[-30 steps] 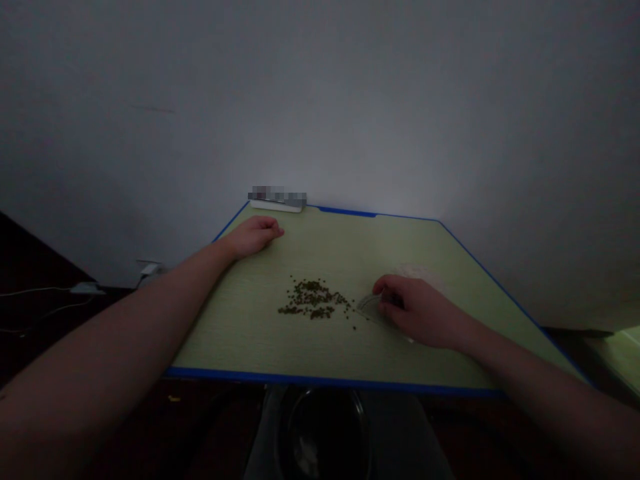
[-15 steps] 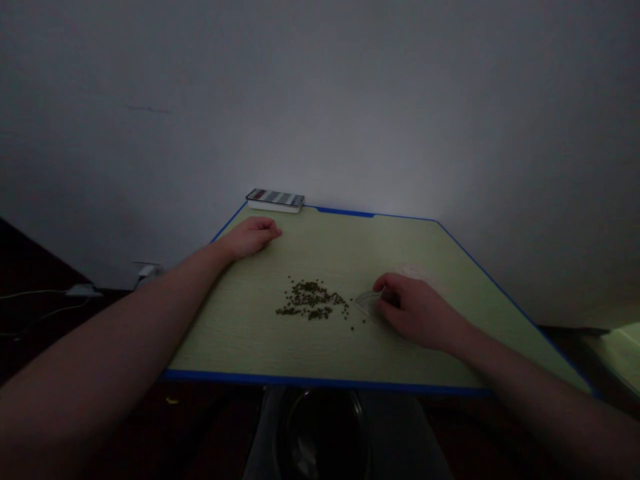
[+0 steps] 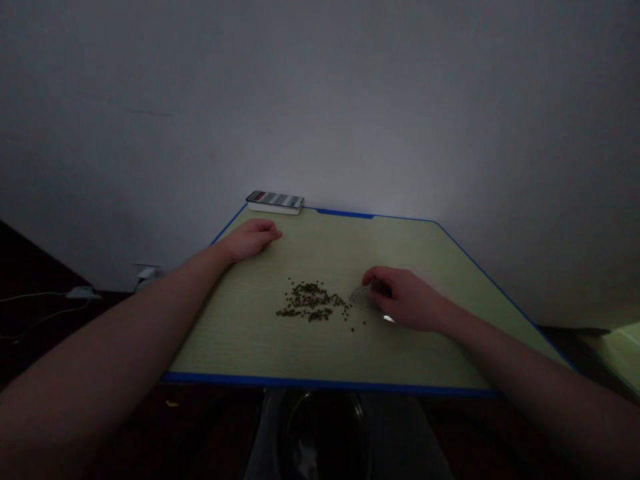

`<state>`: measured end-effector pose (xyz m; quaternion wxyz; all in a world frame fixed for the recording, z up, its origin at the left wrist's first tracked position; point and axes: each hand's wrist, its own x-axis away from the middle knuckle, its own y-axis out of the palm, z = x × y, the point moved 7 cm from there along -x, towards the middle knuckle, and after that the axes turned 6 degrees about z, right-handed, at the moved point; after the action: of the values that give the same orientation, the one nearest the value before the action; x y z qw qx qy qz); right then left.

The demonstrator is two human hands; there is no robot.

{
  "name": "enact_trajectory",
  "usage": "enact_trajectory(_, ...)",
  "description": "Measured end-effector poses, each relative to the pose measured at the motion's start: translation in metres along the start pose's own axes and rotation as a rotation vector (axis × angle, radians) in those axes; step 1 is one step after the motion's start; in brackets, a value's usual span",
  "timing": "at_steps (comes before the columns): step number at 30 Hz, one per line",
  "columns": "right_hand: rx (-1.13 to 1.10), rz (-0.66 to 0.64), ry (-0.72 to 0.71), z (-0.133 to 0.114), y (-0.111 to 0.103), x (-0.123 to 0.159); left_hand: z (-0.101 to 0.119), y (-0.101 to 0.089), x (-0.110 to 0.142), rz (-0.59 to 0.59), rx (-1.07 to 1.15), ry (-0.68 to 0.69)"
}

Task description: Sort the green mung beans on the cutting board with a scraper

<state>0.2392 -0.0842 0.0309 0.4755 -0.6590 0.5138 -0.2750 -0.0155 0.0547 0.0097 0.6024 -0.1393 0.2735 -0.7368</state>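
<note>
Now the right hand (image 3: 407, 300) grips a clear curved plastic piece (image 3: 360, 297) just beside scattered small dark-green beans (image 3: 310, 300) on a pale green, blue-edged board (image 3: 240, 340); the left hand (image 3: 251, 239) rests loosely curled, holding nothing.

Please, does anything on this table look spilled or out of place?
Yes: small dark-green beans lie scattered loose on the tabletop, outside any container, a few straying toward the clear plastic piece in the right hand.

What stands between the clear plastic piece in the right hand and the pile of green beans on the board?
Nothing visible blocks it. The clear plastic piece, held by the right hand, sits just beside the mung bean pile, with only a few stray beans on the green board between.
</note>
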Motion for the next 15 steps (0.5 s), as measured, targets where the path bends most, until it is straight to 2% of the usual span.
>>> enact_trajectory(9, -0.018, -0.016, 0.009, -0.005, 0.003, 0.004, 0.002, 0.000, 0.000, -0.003, 0.003, 0.000)
enact_trajectory(15, -0.023, -0.063, -0.052, -0.014, 0.007, 0.001, 0.002, 0.000, 0.001, 0.001, -0.011, 0.008)
